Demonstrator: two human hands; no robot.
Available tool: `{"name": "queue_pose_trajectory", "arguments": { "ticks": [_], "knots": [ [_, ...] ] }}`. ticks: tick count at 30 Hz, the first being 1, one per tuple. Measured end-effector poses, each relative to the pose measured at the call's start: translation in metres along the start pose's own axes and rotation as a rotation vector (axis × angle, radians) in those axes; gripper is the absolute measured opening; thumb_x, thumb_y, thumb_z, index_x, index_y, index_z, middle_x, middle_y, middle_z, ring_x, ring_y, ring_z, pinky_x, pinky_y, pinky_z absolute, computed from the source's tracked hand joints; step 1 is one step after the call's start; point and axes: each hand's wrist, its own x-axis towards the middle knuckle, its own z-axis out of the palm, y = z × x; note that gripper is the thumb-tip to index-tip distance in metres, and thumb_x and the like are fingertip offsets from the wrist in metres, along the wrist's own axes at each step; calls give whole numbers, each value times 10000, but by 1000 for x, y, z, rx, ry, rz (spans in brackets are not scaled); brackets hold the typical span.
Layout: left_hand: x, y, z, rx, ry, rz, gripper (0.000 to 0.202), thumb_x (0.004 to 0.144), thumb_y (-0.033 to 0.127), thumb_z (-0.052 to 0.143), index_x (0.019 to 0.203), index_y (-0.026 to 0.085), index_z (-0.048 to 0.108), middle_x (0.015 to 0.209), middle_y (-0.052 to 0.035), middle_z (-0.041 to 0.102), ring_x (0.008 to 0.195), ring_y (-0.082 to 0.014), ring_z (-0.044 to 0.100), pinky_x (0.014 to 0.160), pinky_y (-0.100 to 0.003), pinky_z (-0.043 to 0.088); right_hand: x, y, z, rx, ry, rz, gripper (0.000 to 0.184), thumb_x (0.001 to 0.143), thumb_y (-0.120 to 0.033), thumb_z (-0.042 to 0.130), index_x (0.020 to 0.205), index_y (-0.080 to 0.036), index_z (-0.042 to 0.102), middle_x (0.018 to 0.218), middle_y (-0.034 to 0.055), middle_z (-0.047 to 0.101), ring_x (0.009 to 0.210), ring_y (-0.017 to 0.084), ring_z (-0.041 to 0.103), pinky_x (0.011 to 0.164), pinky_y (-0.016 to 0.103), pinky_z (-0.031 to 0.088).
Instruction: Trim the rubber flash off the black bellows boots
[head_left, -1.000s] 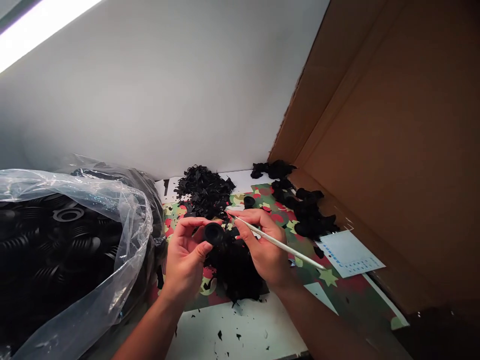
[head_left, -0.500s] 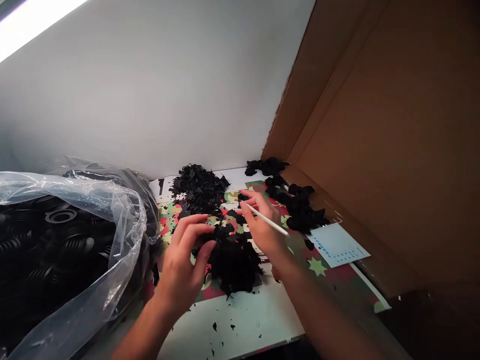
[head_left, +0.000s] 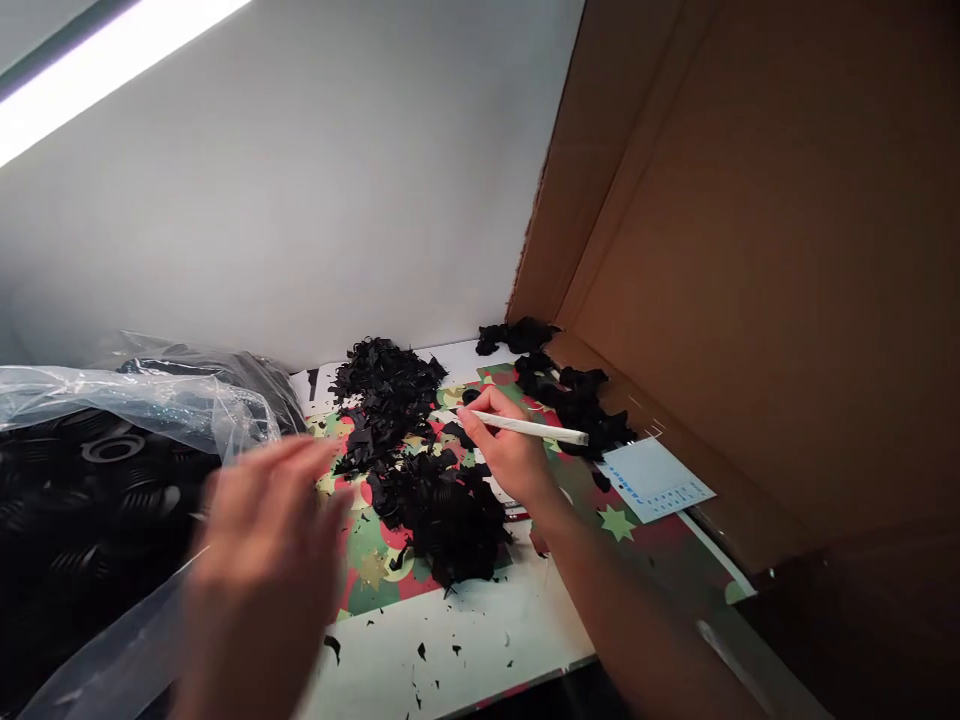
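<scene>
My right hand (head_left: 506, 450) grips a thin white stick-like tool (head_left: 536, 429) and rests over the patterned mat (head_left: 375, 560), beside a heap of black rubber scraps (head_left: 442, 505). My left hand (head_left: 262, 560) is blurred by motion, raised near the clear plastic bag (head_left: 120, 420) full of black rubber bellows parts (head_left: 90, 500); its fingers look spread and nothing shows in them. A second scrap heap (head_left: 386, 385) lies further back.
A large cardboard sheet (head_left: 750, 250) walls off the right side. Black rubber pieces (head_left: 574, 395) lie along its foot, next to a small blue-printed paper (head_left: 656, 480). A white wall (head_left: 300, 200) closes the back. Small black flecks dot the white tabletop (head_left: 465, 640).
My left hand let go of the small black rubber part and swung left toward the bag. My right hand moved slightly back with the white tool. The view shifted.
</scene>
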Motion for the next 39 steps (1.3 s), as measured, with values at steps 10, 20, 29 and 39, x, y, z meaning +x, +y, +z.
{"name": "queue_pose_trajectory", "arguments": {
  "ticks": [10,20,29,39],
  "knots": [
    [-15,10,86,-500,-628,-406,279,852,212,705,1117,261,630,1052,-47,758,983,-268,738,860,-382,575,0,6,2,332,-235,-95,216,955,-263,459,998,-247,670,1091,52,650,918,207,618,838,364,500],
    [-25,-10,83,-979,-637,-647,805,883,273,623,1583,240,226,1392,-141,684,1289,-256,637,1164,-478,404,-9,5,25,284,-347,-12,195,842,-417,779,836,-225,747,848,13,624,779,179,590,739,325,479],
    [-11,-3,89,-544,-428,-433,153,723,303,829,799,228,719,825,-6,702,783,-211,686,711,-324,560,-17,3,32,269,-162,-11,96,844,-248,702,767,-244,760,856,41,714,833,211,655,750,335,530],
    [-17,11,88,-504,-242,-382,103,834,267,735,911,237,796,765,-2,730,702,-179,657,665,-283,520,-14,-7,33,102,-41,-71,176,827,-176,516,666,-237,555,718,6,636,689,179,589,666,285,466]
  ]
}}
